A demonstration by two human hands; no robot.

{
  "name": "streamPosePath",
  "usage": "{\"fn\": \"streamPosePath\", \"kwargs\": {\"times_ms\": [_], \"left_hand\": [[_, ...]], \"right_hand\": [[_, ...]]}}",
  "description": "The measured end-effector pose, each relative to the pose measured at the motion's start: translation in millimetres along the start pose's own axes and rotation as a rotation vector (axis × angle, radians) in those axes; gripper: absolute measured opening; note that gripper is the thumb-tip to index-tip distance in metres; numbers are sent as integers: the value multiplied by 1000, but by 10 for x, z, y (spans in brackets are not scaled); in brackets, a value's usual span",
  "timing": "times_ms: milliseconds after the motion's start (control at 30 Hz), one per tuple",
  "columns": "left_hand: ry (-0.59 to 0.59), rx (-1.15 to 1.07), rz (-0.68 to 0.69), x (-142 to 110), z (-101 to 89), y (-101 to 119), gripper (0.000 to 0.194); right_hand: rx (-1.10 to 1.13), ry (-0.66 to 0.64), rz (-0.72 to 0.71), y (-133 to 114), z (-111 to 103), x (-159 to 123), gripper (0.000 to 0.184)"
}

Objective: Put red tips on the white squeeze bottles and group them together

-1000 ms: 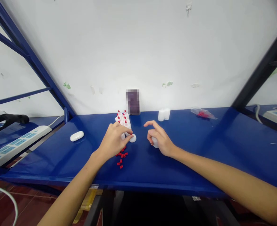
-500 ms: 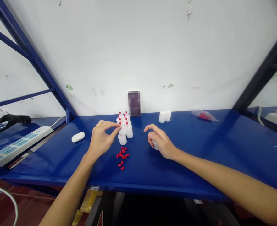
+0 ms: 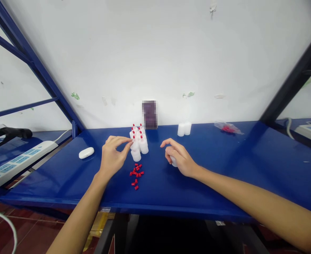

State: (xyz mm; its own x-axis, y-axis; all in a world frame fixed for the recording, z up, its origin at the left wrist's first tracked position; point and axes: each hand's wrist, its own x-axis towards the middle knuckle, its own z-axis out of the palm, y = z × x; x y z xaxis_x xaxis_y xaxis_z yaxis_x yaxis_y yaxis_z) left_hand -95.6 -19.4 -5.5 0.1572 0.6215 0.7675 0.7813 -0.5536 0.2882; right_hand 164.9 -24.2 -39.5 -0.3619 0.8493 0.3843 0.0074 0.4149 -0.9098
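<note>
My left hand (image 3: 113, 156) rests on the blue table (image 3: 224, 169), thumb and forefinger pinched on the left-most bottle of a cluster of small white bottles with red caps (image 3: 138, 140). Just in front of that cluster lies a scatter of loose red caps (image 3: 136, 174). My right hand (image 3: 180, 158) sits to the right with its fingers curled round a small white bottle (image 3: 173, 162), which is mostly hidden by the fingers.
Two uncapped white bottles (image 3: 184, 128) stand at the back by the wall, near a clear bag of red caps (image 3: 227, 128). A blurred dark object (image 3: 149, 114) leans on the wall. A white earbud case (image 3: 86, 152) and a power strip (image 3: 20, 159) lie to the left.
My left hand has drawn back leftward from the front of the cluster, and the bottle it held now stands there. The right hand has hardly moved.
</note>
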Motion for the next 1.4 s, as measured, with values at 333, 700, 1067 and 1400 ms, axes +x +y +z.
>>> {"fn": "streamPosePath", "kwargs": {"times_ms": [333, 700, 1067, 1400], "left_hand": [[21, -63, -93, -104, -62, 53, 21], [-17, 63, -357, -685, -332, 5, 26], [-123, 174, -248, -693, -332, 72, 22], [-413, 95, -69, -692, -304, 77, 27]], "right_hand": [[12, 1, 18, -11, -3, 2, 21], [155, -33, -14, 1, -16, 55, 20], [255, -190, 216, 3, -48, 113, 10], [46, -286, 117, -66, -40, 30, 21]]}}
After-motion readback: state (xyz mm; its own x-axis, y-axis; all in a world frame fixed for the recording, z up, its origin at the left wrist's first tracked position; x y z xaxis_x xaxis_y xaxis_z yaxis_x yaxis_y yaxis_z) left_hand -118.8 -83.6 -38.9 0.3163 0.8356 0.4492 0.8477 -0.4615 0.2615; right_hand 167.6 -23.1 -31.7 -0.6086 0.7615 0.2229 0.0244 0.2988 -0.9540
